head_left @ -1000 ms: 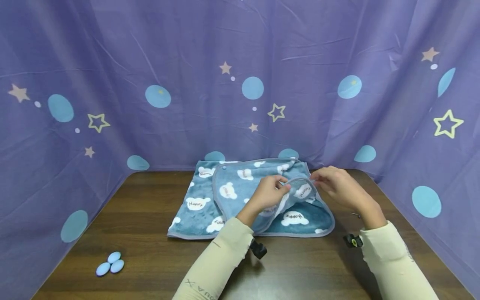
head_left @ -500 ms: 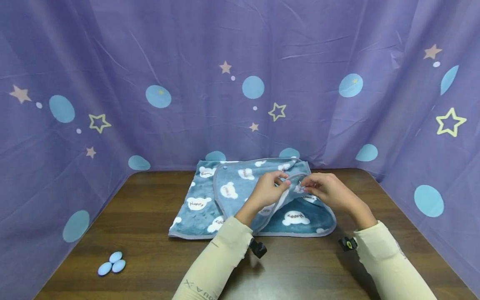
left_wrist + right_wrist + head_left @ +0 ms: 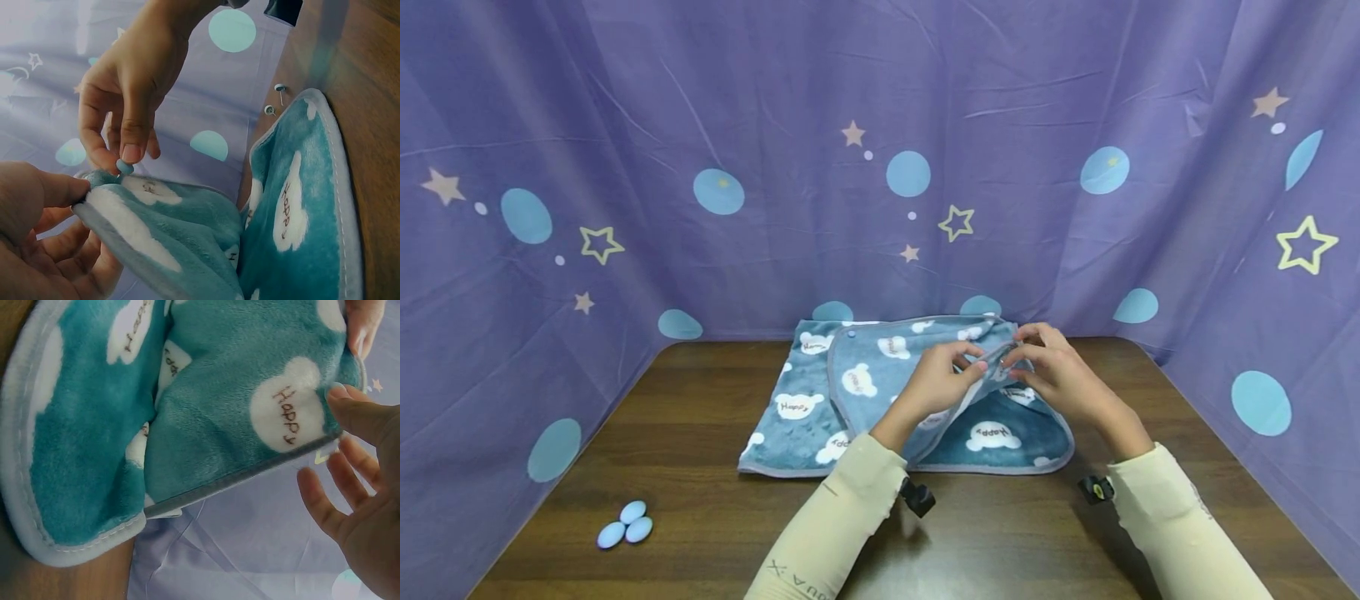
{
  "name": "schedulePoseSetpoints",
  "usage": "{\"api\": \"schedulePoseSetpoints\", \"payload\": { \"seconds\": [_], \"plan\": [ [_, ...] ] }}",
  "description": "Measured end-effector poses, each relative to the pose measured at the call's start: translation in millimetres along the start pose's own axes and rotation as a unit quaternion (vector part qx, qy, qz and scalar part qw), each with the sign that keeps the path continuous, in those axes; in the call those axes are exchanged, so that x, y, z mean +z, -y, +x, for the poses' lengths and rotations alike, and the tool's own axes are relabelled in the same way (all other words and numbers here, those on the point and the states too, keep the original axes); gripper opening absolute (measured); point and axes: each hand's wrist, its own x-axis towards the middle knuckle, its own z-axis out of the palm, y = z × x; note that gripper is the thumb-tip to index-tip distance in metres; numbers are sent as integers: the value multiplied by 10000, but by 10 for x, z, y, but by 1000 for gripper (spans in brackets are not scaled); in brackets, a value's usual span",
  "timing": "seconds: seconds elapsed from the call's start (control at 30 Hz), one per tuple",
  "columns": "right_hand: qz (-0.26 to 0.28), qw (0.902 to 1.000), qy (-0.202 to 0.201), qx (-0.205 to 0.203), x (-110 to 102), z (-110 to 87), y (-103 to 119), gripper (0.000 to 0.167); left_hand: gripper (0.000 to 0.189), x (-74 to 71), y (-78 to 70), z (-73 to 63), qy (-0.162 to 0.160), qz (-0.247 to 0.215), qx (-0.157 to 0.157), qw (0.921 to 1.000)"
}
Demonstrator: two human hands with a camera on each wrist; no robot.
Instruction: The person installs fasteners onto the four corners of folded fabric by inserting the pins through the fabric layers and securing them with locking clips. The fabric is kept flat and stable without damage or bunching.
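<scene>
A teal fleece blanket (image 3: 992, 437) with white bear shapes and grey edging lies folded on the table, its near right corner lifted. My left hand (image 3: 936, 382) pinches that raised corner between thumb and fingers, as the left wrist view confirms. Just right of it, my right hand (image 3: 1052, 371) holds a small pin (image 3: 125, 167) with a round blue head between thumb and index finger. That pin's head touches the blanket at the corner; cloth hides its tip. In the right wrist view, the other right fingers (image 3: 325, 494) spread loosely below the blanket's edge.
Several pale blue oval pieces, among them one oval (image 3: 638, 529), lie at the table's left front. Two blue-headed pins, including one pin (image 3: 280, 87), rest on the wooden table (image 3: 700, 408) beside the blanket. A purple curtain (image 3: 775, 167) stands behind.
My right hand has moved left from the blanket's right side to the raised corner, close to my left hand. The corner has tilted and flattened slightly; the left hand stays nearly still.
</scene>
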Motion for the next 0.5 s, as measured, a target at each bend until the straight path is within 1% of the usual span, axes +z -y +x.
{"api": "schedulePoseSetpoints", "payload": {
  "seconds": [0.07, 0.27, 0.43, 0.5],
  "plan": [
    [-99, 9999, -69, -29, 15, -1, -12, 26, 24, -2, -16, -8, 73, -53, -44, 9999],
    [34, 9998, -94, -178, 30, -9, -38, 30, 25, 4, -44, -25, 341, -296, -179, 9988],
    [178, 9983, -337, -434, 40, 2, -45, 33, 25, 3, -46, -34, 397, -573, -211, 9973],
    [277, 9976, -420, -485, 40, 9, -38, 34, 23, -1, -45, -34, 377, -573, -176, 9975]
  ]
}}
